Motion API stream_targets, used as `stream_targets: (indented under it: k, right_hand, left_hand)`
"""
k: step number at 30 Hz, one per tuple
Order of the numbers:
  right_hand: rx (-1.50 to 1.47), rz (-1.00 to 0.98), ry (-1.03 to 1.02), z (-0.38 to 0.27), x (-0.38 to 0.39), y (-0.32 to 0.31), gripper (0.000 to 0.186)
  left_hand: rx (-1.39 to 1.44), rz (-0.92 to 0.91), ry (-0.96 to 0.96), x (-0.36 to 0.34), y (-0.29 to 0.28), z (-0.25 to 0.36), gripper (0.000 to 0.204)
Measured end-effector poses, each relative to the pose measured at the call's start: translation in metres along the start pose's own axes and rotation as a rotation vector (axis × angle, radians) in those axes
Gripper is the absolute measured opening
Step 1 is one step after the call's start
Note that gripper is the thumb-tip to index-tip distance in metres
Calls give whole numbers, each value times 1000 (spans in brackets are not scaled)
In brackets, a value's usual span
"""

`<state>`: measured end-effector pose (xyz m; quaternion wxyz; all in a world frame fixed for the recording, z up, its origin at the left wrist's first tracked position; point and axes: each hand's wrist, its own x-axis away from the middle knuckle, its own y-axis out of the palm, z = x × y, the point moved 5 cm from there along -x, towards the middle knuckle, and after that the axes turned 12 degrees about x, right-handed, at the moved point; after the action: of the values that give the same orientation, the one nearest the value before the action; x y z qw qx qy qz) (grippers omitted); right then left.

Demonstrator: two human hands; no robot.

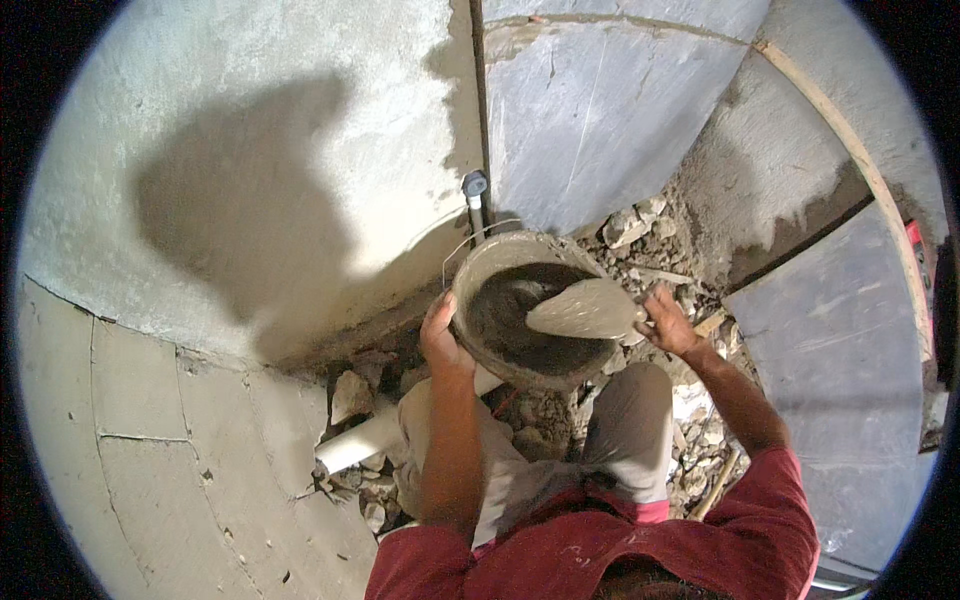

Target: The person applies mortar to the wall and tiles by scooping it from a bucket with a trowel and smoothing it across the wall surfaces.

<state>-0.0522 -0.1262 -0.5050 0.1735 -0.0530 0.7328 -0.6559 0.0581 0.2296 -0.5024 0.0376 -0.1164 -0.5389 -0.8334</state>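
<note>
A mortar-crusted bucket (520, 249) with a thin wire handle tilts in front of my knees, wet grey mortar (505, 325) inside it. On its left rim, my left hand (441, 333) is closed, steadying it. From the right side, my right hand (668, 318) grips a trowel (585, 308) by its handle. The trowel's broad blade reaches over the bucket, its tip pointing left above the mortar. Most of the trowel handle is hidden by my fingers.
Broken stones (630, 225) and rubble surround the bucket. A white pipe (360, 443) lies beside my left leg, and a capped pipe (474, 190) rises by the wall. Large grey tiles (580, 110) cover the far and right walls. A wooden strip (835, 125) runs along the right wall.
</note>
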Motion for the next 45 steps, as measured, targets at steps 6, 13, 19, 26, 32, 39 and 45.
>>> stream_targets:
  k: [6, 13, 19, 26, 32, 39, 45]
  right_hand:
    - [69, 157, -77, 33, 0, 12, 34]
    - [236, 82, 121, 112, 56, -25, 42]
    - [177, 99, 60, 64, 50, -125, 40]
    - [232, -262, 83, -6, -16, -143, 37]
    - [-263, -743, 157, -33, -37, -100, 44]
    - [-263, -677, 248, 43, -42, -79, 44]
    - [143, -396, 90, 8, -38, -150, 39]
  left_hand:
    - [118, -10, -67, -3, -10, -3, 32]
    - [33, 2, 61, -2, -8, 16, 29]
    - [-228, 44, 151, 9, 17, 8, 36]
    - [-409, -4, 196, 4, 9, 4, 33]
    - [-470, -63, 167, 11, 22, 7, 39]
    - [-484, -36, 97, 21, 25, 8, 42]
    - [-415, 13, 186, 8, 15, 21, 38]
